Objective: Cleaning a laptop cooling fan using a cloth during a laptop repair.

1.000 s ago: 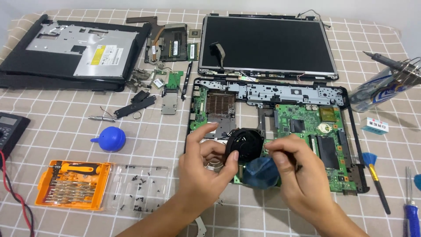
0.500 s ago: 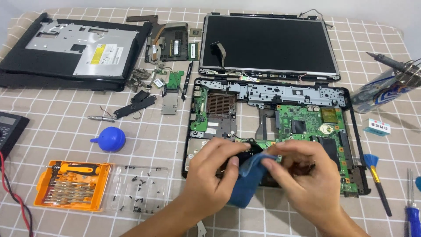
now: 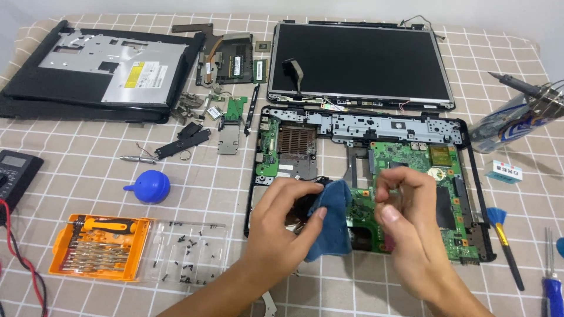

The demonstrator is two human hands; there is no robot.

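My left hand (image 3: pixel 285 232) grips a blue cloth (image 3: pixel 332 226) wrapped around a black round fan part (image 3: pixel 305 202), only partly visible behind the cloth. It is held just above the open laptop base (image 3: pixel 470 154), over the lower left of the green motherboard (image 3: pixel 405 155). My right hand (image 3: pixel 411 229) hovers beside the cloth, a little to its right, with fingers curled together. I see nothing in it. The detached laptop screen (image 3: pixel 358 58) lies flat behind the base.
An orange screwdriver kit (image 3: pixel 97 246) and a clear lid with several screws (image 3: pixel 188 258) lie at the front left. A blue air blower (image 3: pixel 150 186), a multimeter (image 3: pixel 14 173), a brush (image 3: pixel 502 235) and a laptop cover (image 3: pixel 100 67) surround the base.
The black fan part was bare in my hands one second ago. The blue cloth came up from under it and now covers it. My right hand has let go of the cloth.
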